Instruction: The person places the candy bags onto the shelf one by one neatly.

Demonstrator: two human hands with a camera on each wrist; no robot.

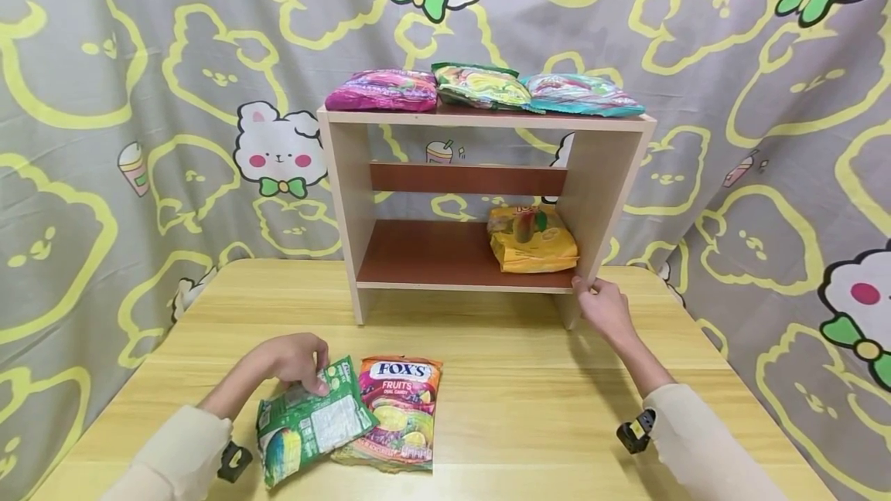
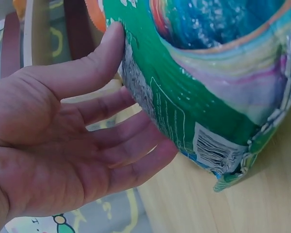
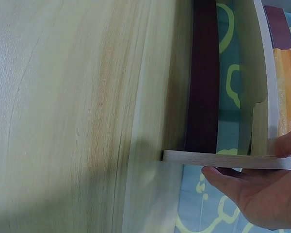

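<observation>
My left hand [image 1: 295, 362] pinches the edge of a green candy bag [image 1: 313, 420], thumb on one face and fingers behind it in the left wrist view. The green bag tilts and overlaps the left side of an orange and purple FOX'S Fruits candy bag [image 1: 400, 412] lying on the table. At the right, my right hand [image 1: 604, 308] grips the lower front edge of the side panel of a small wooden shelf [image 1: 462, 286]. In the right wrist view the thumb and fingers lie on either side of that panel [image 3: 223, 159].
On the shelf's top lie a magenta bag [image 1: 383, 91], a green and yellow bag [image 1: 480, 87] and a teal bag [image 1: 581, 95]. A yellow bag [image 1: 532, 242] sits on the lower board's right end. A patterned curtain [image 1: 209, 99] hangs behind the wooden table [image 1: 501, 408].
</observation>
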